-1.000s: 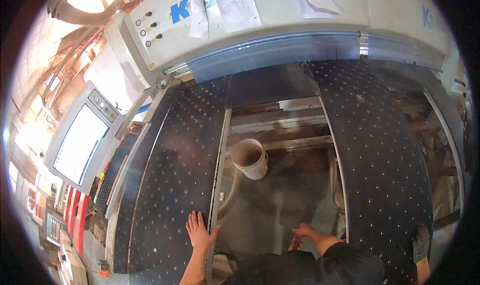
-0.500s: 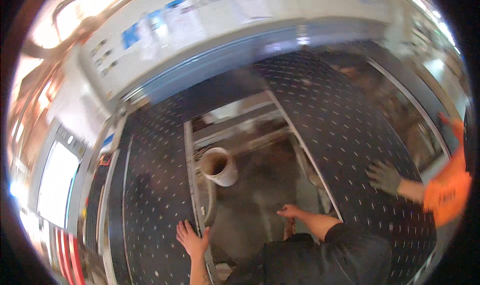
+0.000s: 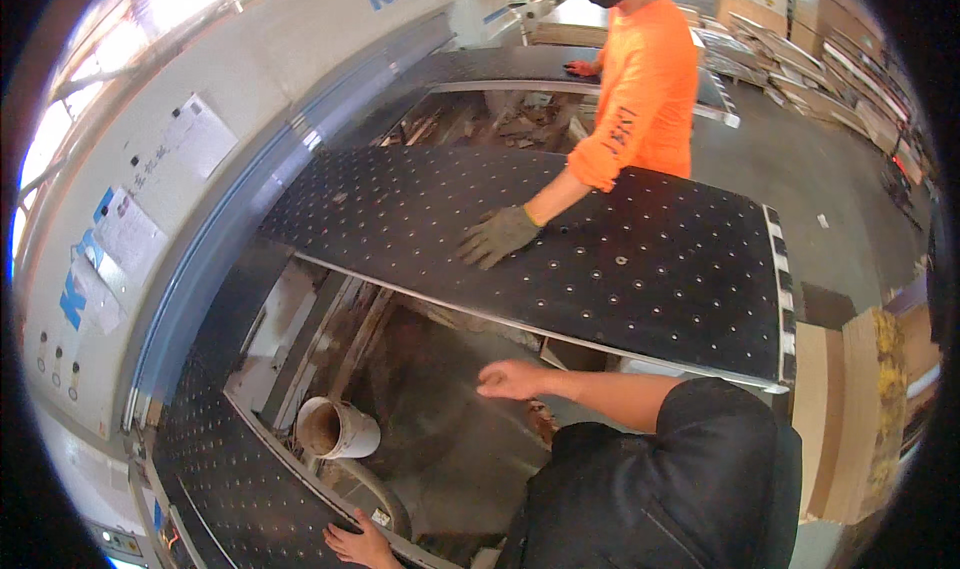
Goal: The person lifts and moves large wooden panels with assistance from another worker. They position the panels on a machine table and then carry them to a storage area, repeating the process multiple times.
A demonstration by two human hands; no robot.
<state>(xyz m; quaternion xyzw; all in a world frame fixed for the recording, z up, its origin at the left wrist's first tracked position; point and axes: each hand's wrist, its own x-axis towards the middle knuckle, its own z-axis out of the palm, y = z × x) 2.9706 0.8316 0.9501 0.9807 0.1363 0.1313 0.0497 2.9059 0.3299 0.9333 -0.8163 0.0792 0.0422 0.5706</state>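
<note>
My left hand (image 3: 360, 544) rests with its fingers apart at the inner edge of the left black table (image 3: 215, 459), which is dotted with small pale spots. My right hand (image 3: 510, 379) is held over the gap between the tables, fingers curled in a loose fist with nothing visible in them. Below, on the floor of the gap, a white bucket (image 3: 352, 435) stands nearest to my left hand, its inside stained brown. Across the gap lies another dotted black table (image 3: 640, 259) with a pale metal edge.
A person in an orange top (image 3: 650, 89) stands beyond that table, one grey-gloved hand (image 3: 500, 237) flat on it. Along the left runs a large pale machine (image 3: 250, 39) with papers on its front. Cardboard (image 3: 845, 409) stands at right; stacked boards (image 3: 800, 69) lie farther back.
My view has swung to the right, bringing the orange-clad person and floor into sight. My left hand now lies at the table's inner edge; my right stays over the gap.
</note>
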